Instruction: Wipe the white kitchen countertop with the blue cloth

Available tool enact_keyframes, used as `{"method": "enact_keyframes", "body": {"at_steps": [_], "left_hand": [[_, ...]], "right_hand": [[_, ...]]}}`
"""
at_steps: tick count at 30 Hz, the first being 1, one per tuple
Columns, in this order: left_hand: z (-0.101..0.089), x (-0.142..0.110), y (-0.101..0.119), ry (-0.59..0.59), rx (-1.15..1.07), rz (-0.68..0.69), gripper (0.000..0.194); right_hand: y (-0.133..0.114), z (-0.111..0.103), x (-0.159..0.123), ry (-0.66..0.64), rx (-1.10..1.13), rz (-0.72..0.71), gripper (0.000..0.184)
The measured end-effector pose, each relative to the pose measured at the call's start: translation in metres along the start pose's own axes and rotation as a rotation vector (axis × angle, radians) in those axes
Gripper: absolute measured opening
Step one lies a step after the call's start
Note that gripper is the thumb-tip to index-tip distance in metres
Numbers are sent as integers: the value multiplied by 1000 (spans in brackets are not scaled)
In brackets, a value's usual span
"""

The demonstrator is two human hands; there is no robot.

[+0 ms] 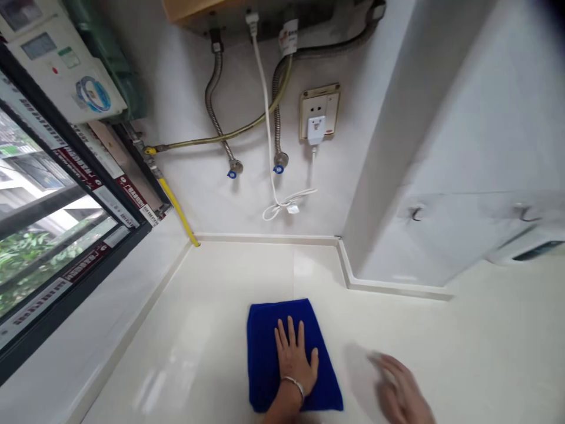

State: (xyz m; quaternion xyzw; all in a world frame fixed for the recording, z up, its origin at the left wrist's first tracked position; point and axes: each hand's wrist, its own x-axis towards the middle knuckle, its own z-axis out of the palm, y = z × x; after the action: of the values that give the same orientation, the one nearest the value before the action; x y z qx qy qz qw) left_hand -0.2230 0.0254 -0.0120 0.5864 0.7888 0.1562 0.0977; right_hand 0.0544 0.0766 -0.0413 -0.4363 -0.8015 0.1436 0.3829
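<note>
A blue cloth lies spread flat on the glossy white countertop. On top of it my left hand rests palm down, fingers apart, with a bracelet at the wrist. To the right of the cloth, apart from it, my right hand is over the countertop. It is smeared by motion, its fingers pointing left, and I cannot make out whether anything is in them.
A raised white edge runs along the wall. Behind it are a yellow gas pipe, metal hoses, a dangling white cable and a socket. A window is at left, wall hooks at right.
</note>
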Motion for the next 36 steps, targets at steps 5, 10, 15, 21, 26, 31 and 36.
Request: {"method": "enact_keyframes", "body": {"at_steps": [5, 10, 15, 21, 26, 31, 36], "left_hand": [[9, -29, 40, -144, -25, 291, 86], [-1, -48, 14, -117, -28, 376, 63], [3, -59, 3, -90, -23, 310, 71], [8, -31, 14, -120, -44, 211, 70], [0, 15, 17, -166, -20, 301, 68], [4, 70, 22, -152, 8, 356, 68], [13, 122, 37, -82, 26, 317, 62]], "right_hand": [[-66, 76, 53, -159, 93, -70, 44], [-66, 80, 29, -175, -60, -178, 45], [-67, 61, 9, -238, -238, -345, 60], [-72, 73, 42, -299, -335, -304, 70], [-60, 86, 49, -225, -323, -183, 74], [-53, 90, 46, -143, -232, -139, 75], [-38, 76, 45, -84, -270, -69, 73]]}}
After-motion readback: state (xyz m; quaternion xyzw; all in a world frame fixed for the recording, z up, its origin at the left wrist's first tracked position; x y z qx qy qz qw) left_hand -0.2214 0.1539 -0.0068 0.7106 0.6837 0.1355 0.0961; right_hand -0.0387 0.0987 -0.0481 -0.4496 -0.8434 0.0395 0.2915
